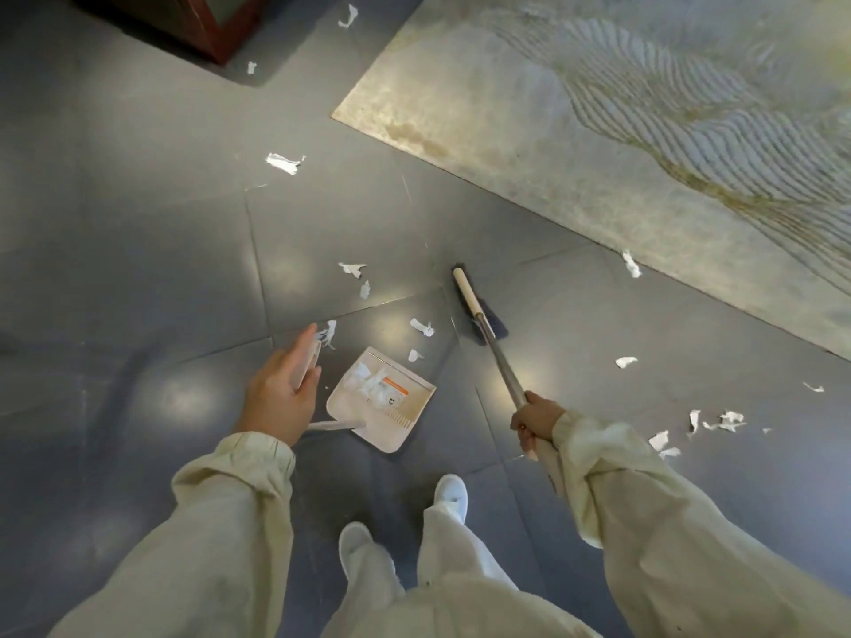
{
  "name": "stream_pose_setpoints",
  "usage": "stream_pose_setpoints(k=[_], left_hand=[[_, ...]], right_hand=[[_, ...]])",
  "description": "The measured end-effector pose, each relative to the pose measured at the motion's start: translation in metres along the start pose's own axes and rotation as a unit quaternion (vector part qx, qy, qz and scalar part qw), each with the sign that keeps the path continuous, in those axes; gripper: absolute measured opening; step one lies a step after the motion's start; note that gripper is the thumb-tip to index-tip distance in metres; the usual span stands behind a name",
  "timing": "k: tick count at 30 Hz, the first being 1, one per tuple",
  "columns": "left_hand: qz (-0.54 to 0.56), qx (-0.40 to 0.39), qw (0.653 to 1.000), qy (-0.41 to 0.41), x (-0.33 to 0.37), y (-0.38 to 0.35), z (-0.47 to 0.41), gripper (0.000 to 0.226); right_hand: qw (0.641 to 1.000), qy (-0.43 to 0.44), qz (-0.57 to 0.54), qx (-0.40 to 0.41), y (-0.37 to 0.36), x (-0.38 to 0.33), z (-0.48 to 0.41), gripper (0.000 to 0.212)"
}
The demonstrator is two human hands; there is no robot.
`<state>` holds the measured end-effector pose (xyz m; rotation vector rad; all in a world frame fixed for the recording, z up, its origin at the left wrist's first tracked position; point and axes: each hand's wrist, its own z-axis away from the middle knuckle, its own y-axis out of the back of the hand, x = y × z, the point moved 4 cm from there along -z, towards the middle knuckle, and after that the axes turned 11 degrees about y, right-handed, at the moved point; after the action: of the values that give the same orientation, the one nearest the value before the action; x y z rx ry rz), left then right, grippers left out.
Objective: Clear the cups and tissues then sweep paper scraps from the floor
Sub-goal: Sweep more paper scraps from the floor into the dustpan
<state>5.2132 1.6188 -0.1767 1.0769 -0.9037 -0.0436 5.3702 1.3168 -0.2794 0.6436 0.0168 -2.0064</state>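
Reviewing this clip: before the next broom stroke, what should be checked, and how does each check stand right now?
1. Right hand grips the broom: ok.
2. Left hand holds the dustpan handle: ok.
3. Dustpan mouth faces the broom head: ok.
4. Nearest scraps lie between broom head and dustpan: ok.
5. Dustpan lip flush with the floor: cannot tell.
6. Floor free of scraps: not ok; others lie scattered, one at the rug edge.

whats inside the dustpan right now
White paper scraps lie in the dustpan, partly over an orange-striped label on its floor. Whatever is beneath the scraps is covered.
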Motion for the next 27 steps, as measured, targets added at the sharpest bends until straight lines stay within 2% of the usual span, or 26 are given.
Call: stream_pose_setpoints(k=[3, 6, 9, 15, 17, 19, 23, 27], left_hand=[[-0.007, 0.003, 1.000, -0.008, 0.006, -0.004, -0.012, 0.053], [0.004, 0.002, 1.000, -0.008, 0.011, -0.007, -0.017, 0.053], [0.007, 0.000, 1.000, -0.020, 0.014, -0.011, -0.015, 0.053], [-0.003, -0.015, 1.000, -0.022, 0.003, -0.001, -0.018, 0.053], [-0.007, -0.021, 1.000, -0.015, -0.004, 0.004, -0.017, 0.053], [-0.001, -0.022, 1.000, -0.007, -0.012, 0.010, -0.014, 0.054], [0.013, -0.016, 1.000, -0.002, -0.029, 0.021, -0.001, 0.054], [0.022, -0.020, 0.999, 0.021, -0.059, 0.038, 0.012, 0.054]], right_hand=[[0.997, 0.004, 0.056, -0.048, -0.016, -0.012, 0.017, 0.068], [0.996, 0.006, 0.029, -0.088, -0.036, -0.019, 0.035, 0.067], [0.993, -0.033, -0.061, -0.092, -0.054, -0.018, 0.056, 0.061], [0.966, -0.070, -0.178, -0.174, -0.057, -0.029, 0.102, 0.034], [0.963, -0.070, -0.208, -0.159, -0.054, -0.034, 0.113, 0.052], [0.961, -0.058, -0.222, -0.153, -0.057, -0.038, 0.126, 0.057], [0.975, -0.010, -0.184, -0.126, -0.074, -0.051, 0.141, 0.037], [0.980, 0.028, -0.187, -0.063, -0.092, -0.066, 0.126, 0.029]])
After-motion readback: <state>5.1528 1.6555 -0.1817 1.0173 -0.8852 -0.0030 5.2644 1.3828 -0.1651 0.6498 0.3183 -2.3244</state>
